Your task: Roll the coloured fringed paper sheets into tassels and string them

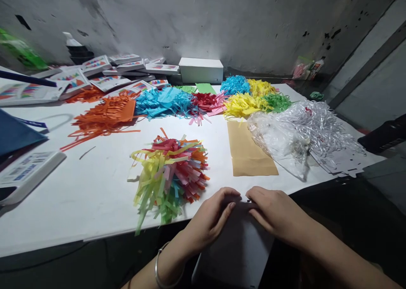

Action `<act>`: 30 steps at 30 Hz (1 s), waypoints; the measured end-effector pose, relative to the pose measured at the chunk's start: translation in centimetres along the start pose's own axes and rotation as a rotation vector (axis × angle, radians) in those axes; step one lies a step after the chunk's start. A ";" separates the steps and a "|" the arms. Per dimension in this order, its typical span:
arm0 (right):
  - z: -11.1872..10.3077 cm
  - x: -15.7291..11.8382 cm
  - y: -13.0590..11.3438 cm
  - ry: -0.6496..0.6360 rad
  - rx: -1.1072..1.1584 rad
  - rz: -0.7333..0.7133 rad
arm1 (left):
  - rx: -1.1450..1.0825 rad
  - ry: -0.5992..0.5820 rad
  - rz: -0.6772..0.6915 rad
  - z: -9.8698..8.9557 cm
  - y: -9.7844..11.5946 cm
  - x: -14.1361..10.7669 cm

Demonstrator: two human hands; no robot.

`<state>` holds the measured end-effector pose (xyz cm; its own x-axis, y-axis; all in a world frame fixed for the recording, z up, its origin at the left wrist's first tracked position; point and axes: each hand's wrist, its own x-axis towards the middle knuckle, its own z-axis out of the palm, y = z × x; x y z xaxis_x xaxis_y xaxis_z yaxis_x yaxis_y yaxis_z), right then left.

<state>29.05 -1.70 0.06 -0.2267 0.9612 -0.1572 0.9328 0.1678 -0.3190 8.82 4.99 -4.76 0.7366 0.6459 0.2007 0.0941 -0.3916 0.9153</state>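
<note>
A flat white box or folded card point(236, 246) extends from the table's front edge toward me. At its far end, my left hand point(215, 215) has its fingers curled over the left corner, a silver bangle on the wrist. My right hand point(269, 208) grips the same end at the right corner, thumb beneath the fingers. A small dark spot shows between the two hands. To their left lies a bunch of multicoloured paper tassels point(171, 170). Just beyond the hands is a brown paper envelope point(250, 151), partly under a clear plastic bag point(279, 137).
Orange point(108, 113), blue point(163, 101) and yellow point(242, 105) tassels line the white table point(95, 196). White strings point(320, 124) lie at right. Several printed boxes point(95, 65) and a white box point(201, 70) stand behind. A labelled white box point(28, 175) sits at left.
</note>
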 end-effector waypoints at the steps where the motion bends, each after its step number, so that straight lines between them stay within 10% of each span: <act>1: -0.2 0.1 0.0 -0.008 0.020 0.011 | -0.009 -0.001 0.001 0.1 -0.1 0.0; 8: -1.5 -0.2 0.5 -0.073 0.391 -0.029 | -0.042 0.006 0.016 0.4 -0.8 -0.2; 23: 0.3 -0.5 0.7 0.026 -0.080 -0.033 | 0.045 -0.021 0.008 0.6 -0.4 0.7; 30: -0.8 -0.4 0.9 0.002 0.313 -0.054 | -0.002 -0.032 0.001 0.7 -0.5 0.7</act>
<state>30.22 -1.80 0.56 -0.2725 0.9533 -0.1305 0.7876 0.1431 -0.5994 9.75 5.20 -5.34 0.7578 0.6240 0.1906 0.0920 -0.3915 0.9156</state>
